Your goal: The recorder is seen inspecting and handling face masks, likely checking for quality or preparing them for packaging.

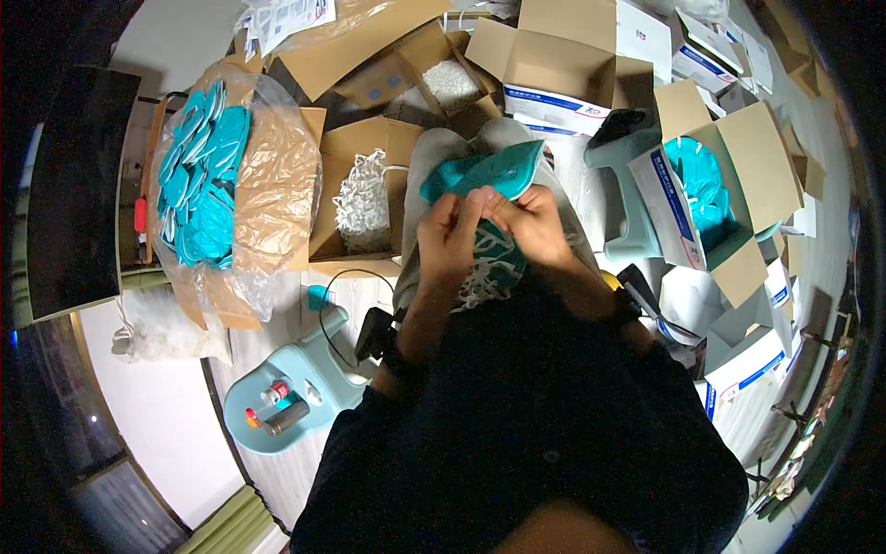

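Observation:
A teal face mask is held up over my lap, its lower edge toward me. My left hand and my right hand are both closed at that edge, thumbs and fingertips pinched together side by side. Whether a strap is between the fingertips is too small to make out. Below the hands, white straps lie in a tangle over teal material on my lap, partly hidden by my dark shirt.
To my left, a plastic-lined carton holds a heap of teal masks; nearer stands a carton of white straps. A carton with teal masks is at the right. A light-blue stool carries bottles. An opened carton stands ahead.

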The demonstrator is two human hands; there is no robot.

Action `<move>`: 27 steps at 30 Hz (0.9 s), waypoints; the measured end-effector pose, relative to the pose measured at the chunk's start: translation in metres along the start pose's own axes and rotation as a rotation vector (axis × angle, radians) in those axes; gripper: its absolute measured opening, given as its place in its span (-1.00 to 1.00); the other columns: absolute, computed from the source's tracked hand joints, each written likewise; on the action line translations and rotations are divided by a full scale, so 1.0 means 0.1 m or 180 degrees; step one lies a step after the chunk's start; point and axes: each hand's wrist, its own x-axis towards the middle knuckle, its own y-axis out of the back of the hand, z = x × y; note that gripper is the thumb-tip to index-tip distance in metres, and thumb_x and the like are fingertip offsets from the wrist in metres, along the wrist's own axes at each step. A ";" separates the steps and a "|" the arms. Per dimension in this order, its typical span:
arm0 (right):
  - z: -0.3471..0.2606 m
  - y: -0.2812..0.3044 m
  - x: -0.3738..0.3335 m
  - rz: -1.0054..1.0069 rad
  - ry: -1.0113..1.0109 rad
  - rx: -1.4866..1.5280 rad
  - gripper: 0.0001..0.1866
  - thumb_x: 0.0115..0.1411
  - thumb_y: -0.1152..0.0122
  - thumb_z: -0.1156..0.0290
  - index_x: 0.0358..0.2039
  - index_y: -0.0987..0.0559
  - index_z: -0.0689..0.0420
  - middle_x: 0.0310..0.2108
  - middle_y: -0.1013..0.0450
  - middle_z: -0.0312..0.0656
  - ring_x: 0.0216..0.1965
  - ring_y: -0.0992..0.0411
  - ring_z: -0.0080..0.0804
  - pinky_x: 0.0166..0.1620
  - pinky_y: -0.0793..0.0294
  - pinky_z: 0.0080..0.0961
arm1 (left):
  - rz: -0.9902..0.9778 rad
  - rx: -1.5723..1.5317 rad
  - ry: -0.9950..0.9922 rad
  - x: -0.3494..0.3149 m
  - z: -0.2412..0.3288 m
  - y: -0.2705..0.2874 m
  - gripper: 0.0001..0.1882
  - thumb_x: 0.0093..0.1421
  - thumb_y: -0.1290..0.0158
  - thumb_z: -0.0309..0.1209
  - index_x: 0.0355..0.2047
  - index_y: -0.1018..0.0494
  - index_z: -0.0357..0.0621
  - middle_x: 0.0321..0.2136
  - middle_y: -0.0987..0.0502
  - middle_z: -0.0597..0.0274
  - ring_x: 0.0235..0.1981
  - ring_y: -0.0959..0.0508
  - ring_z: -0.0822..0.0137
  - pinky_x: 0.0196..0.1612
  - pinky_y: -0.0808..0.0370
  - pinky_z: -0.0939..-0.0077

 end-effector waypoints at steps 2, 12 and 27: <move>0.13 -0.17 0.00 0.0112 0.0620 -0.0044 -0.84 0.21 -0.15 0.41 -0.48 -0.53 0.18 -0.60 -0.39 -0.44 -0.57 -0.26 -0.74 -0.52 -0.25 -0.66 | 0.0451 -0.0179 -0.0142 0.10 -0.12 0.02 -0.66 0.16 -0.10 -0.49 -0.70 -0.25 -0.17 -0.73 -0.21 0.51 -0.63 -0.15 0.67 -0.58 -0.10 0.69; 0.00 -0.17 -0.38 0.0382 0.1088 -0.1310 -0.88 0.11 -0.20 0.50 -0.56 -0.51 0.16 -0.69 -0.38 -0.31 -0.65 -0.29 -0.65 -0.55 -0.29 -0.61 | 0.0752 0.0047 -0.0861 0.29 -0.43 -0.02 -0.63 -0.02 0.00 -0.71 -0.75 -0.09 -0.08 -0.74 -0.13 0.57 -0.65 -0.10 0.69 -0.64 -0.01 0.67; -0.39 0.05 -0.36 0.0542 0.0502 -0.0322 -0.72 0.27 -0.10 0.29 -0.50 -0.55 0.19 -0.62 -0.39 -0.39 -0.60 -0.23 -0.74 -0.52 -0.14 -0.73 | -0.1121 0.1445 -0.0792 0.08 -0.05 0.39 -0.64 0.05 -0.23 -0.22 -0.24 -0.54 -0.22 -0.36 -0.56 0.17 -0.28 -0.53 0.34 -0.21 -0.43 0.42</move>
